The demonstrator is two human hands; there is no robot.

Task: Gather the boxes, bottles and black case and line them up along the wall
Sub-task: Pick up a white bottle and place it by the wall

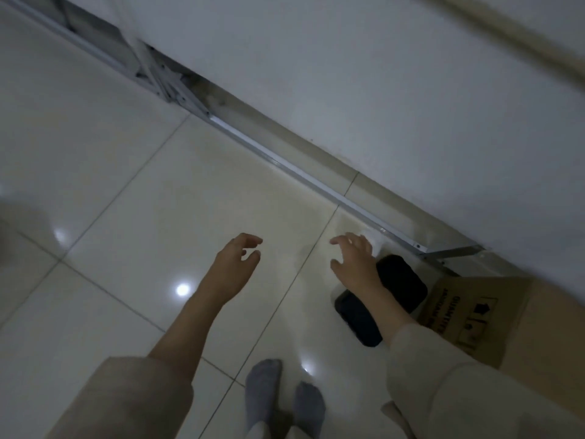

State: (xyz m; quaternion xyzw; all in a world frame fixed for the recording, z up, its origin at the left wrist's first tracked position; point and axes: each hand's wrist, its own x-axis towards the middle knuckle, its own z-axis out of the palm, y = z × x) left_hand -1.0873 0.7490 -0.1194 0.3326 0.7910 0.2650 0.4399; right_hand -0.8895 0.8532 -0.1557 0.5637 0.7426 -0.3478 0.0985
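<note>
Two grey-socked feet (281, 397) stand on the glossy tiled floor (126, 185) at the bottom edge, beige sleeves (443, 391) to either side. One black case (400, 282) lies on the floor at the right, near the wall (380, 90), with a flatter dark item (357, 321) just beside it toward the camera; whether that is a second case cannot be told. One cardboard box (484, 315) with black print sits right of the case, close against it, near the skirting. The right hand (354, 261) hovers above the case's left end, fingers spread wide, holding nothing. The left hand (235, 258) hangs over bare tiles, well apart from everything, fingers loosely curled and empty. Something small and white peeks out beyond the right hand. A metal rail (285, 160) runs along the foot of the wall, ending in a bracket (452, 251) just past the case. Left of the case, tiles lie open along the rail.
</note>
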